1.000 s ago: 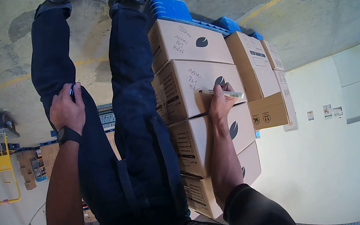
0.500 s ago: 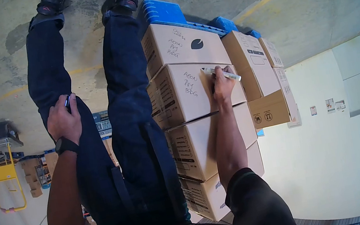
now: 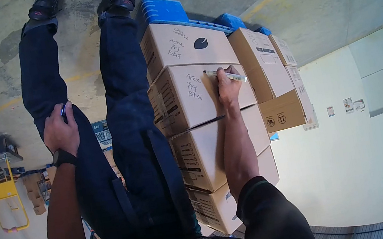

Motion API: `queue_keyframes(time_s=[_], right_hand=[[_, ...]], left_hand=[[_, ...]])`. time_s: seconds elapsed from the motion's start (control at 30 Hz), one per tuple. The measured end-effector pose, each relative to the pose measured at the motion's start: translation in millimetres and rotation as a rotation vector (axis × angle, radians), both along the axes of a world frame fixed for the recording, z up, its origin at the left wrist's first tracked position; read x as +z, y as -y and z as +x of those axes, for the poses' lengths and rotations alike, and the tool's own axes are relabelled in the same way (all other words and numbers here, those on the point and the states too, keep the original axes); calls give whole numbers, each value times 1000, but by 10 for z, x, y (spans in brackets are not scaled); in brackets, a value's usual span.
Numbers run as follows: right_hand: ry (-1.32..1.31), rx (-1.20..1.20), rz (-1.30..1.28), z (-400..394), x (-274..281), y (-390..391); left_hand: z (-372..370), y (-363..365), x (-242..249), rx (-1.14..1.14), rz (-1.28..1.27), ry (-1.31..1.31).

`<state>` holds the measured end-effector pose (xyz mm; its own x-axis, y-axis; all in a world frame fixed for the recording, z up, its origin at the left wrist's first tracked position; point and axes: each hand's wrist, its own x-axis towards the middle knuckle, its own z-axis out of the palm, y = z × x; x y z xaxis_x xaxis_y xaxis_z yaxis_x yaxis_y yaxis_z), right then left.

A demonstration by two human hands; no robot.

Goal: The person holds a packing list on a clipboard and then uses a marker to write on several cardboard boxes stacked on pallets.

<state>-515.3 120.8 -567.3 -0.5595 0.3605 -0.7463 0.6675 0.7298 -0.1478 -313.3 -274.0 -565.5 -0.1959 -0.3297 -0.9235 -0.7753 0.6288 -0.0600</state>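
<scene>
My right hand (image 3: 229, 85) is closed around a white marker (image 3: 236, 77). The dark tip of the marker meets the face of a brown cardboard box (image 3: 185, 110), just beside handwritten letters reading AEON, PVJ and BDG. Against my trouser leg rests my left hand (image 3: 60, 134), its fingers curled on a small dark, shiny cap-like piece (image 3: 63, 110). Another box (image 3: 220, 51) adjoins the one I am marking; it carries similar writing and a black leaf print.
More cardboard boxes (image 3: 208, 157) complete the stack beside my legs, with a blue pallet (image 3: 160, 10) at its end. Further cartons (image 3: 282, 114) stand behind. A yellow-framed trolley (image 3: 3, 191) is at left, and a pale wall (image 3: 340, 160) at right.
The whole view has shifted slightly, so the boxes and my hands appear a little further left and up. The marker stays at nearly the same spot on the box.
</scene>
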Motion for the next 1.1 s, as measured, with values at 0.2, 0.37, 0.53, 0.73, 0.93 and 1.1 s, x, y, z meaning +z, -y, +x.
queue_keyframes(time_s=[0.2,0.37,0.53,0.73,0.93,1.1], right_hand=[[11,-67,-10,-48,4,124],[-41,-38,-15,-18,3,-7],[-21,-11,-32,-46,33,1],[-67,78,19,7,11,-22],[-86,47,5,4,40,-51],[-120,28,19,-3,77,-73]], left_hand=[[1,-8,0,-4,-5,-20],[23,1,-16,13,16,21],[15,-5,-11,4,-3,-32],[38,-4,-15,-13,-13,-56],[20,-4,-10,11,-16,14],[40,-10,-16,6,-19,-7]])
